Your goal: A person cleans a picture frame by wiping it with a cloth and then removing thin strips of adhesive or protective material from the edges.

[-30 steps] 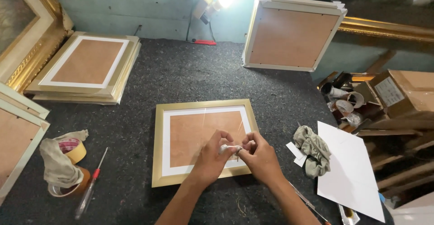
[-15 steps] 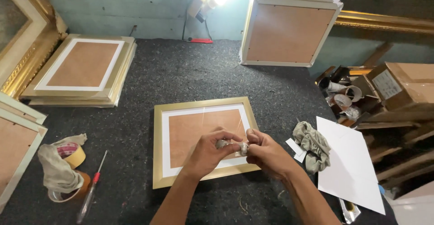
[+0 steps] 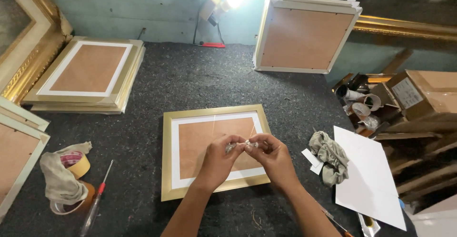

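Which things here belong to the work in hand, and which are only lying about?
In hand:
left hand and right hand, pinching a small shiny piece
gold frame, face down beneath them

Lying about:
stack of frames
leaning frames
tape rolls with rag
screwdriver
grey cloth
white sheet

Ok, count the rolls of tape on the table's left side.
2: one tape roll peeks from under the rag, another lies below it by the screwdriver. The rag may hide more.
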